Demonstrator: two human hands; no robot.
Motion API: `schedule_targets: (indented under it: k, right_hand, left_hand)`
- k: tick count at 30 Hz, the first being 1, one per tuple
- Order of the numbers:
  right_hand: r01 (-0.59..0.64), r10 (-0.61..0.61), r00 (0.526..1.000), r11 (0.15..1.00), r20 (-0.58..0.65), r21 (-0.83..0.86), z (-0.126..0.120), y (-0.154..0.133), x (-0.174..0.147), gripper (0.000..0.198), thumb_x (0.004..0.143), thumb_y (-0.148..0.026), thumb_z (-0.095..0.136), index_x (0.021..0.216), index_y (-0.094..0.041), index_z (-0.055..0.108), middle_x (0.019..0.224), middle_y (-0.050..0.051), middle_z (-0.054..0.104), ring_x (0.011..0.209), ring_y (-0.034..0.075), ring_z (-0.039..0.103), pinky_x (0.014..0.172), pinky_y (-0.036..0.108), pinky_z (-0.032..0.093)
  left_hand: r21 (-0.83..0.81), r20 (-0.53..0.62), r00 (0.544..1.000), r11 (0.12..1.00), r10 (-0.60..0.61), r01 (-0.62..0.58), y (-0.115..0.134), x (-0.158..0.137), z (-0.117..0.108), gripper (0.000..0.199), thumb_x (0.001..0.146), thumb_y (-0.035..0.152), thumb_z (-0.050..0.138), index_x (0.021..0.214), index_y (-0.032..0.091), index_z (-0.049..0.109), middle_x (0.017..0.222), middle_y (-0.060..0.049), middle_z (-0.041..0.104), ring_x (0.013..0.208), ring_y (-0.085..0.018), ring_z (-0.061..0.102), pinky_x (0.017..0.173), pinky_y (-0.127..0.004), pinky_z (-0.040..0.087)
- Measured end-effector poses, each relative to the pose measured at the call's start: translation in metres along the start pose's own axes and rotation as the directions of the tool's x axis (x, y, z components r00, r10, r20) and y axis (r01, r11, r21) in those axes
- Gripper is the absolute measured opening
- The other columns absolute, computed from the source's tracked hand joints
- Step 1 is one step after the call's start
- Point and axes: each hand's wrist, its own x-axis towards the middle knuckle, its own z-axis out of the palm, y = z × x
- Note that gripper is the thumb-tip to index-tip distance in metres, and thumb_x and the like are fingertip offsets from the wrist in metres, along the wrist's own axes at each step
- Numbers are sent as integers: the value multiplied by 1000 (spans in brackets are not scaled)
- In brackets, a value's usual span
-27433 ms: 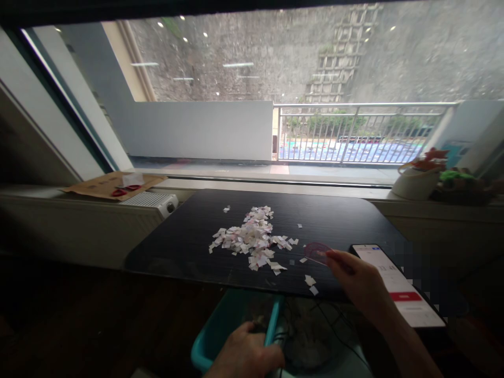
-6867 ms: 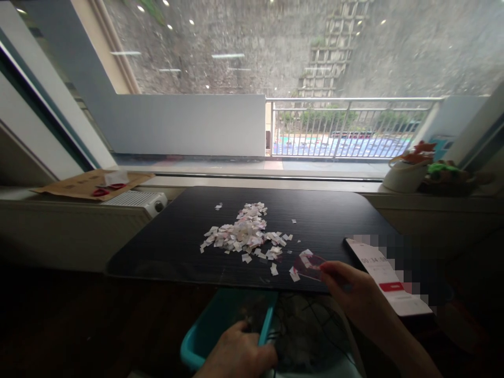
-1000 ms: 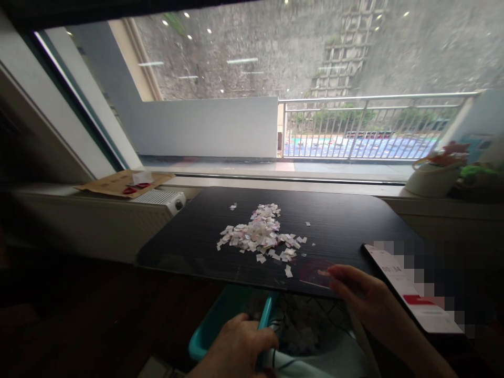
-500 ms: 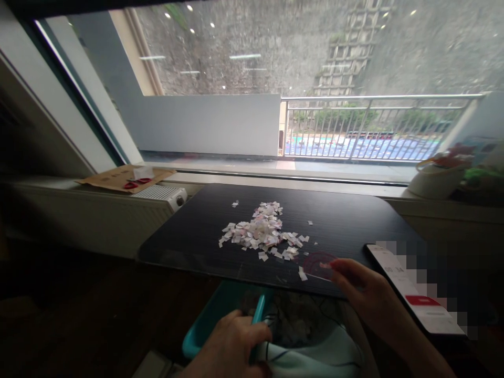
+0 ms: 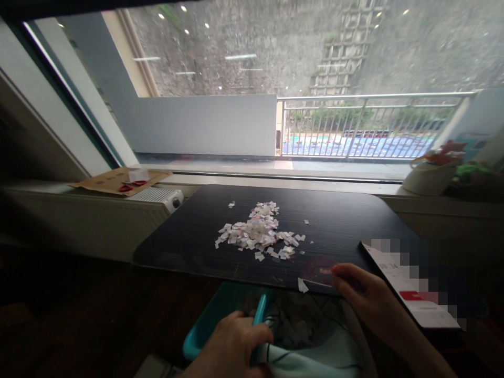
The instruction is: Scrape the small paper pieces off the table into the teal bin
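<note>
— Beyond the wide window [image 5: 220, 73] we see a railing [image 5: 348, 128], and before it stands our dark desk [image 5: 338, 226]. What lies on it?
— We have a loose pile of paper scraps [image 5: 255, 229], a little left of the middle, and one separate scrap [image 5: 302, 285] at the near edge.
— And our hands?
— Our right hand [image 5: 364, 291] has thumb and finger pinched on a clear pinkish plastic piece [image 5: 315, 269], near the same edge, just beside that scrap. Whether it touches the desk, we cannot tell. Our left hand [image 5: 236, 338] is clamped on the rim of a teal bin [image 5: 192, 340], below the near edge.
— At the right?
— A phone [image 5: 405, 286], partly blurred, at the right edge.
</note>
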Motion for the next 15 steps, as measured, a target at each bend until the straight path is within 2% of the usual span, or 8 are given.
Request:
schedule_targets:
  k: [3, 8, 11, 13, 15]
  right_hand:
    - [7, -8, 999, 1000, 53, 14, 0, -1, -3, 22, 83, -36, 55, 91, -20, 67, 85, 2, 73, 79, 19, 68, 68, 23, 51]
    - [0, -7, 998, 995, 64, 103, -2, 0, -4, 22, 81, -36, 58, 91, -20, 69, 88, 3, 73, 81, 19, 67, 71, 23, 51]
    - [2, -4, 1000, 972, 10, 237, 5, 2, 9, 28, 77, -39, 63, 95, -19, 70, 84, 3, 72, 74, 17, 66, 64, 23, 51]
    - [13, 5, 998, 945, -56, 327, 13, 1, 23, 33, 75, -40, 65, 99, -19, 70, 76, 2, 70, 65, 15, 64, 56, 22, 50]
    - [51, -3, 992, 924, -128, 379, 21, -1, 39, 35, 72, -41, 67, 99, -18, 70, 73, 1, 68, 61, 14, 61, 55, 23, 49]
  left_hand:
    - [3, -52, 999, 1000, -12, 12, 2, -3, 1, 32, 67, 13, 68, 95, 27, 71, 95, 1, 68, 94, -24, 59, 90, -28, 37]
    - [4, 32, 999, 1000, -26, 26, 2, -2, -4, 29, 67, 15, 68, 94, 26, 71, 96, -1, 68, 95, -25, 60, 90, -30, 37]
    - [-7, 44, 999, 1000, -16, 17, -4, 1, -2, 28, 69, 17, 69, 95, 27, 71, 97, 0, 67, 97, -25, 59, 88, -27, 38]
    - [-2, 17, 1000, 1000, -5, 6, -9, 2, 3, 27, 68, 18, 70, 94, 27, 71, 95, 0, 66, 96, -25, 58, 87, -27, 39]
    - [-3, -11, 1000, 1000, 2, -2, -15, 3, 9, 25, 67, 20, 72, 91, 27, 71, 92, 1, 66, 94, -24, 58, 86, -26, 40]
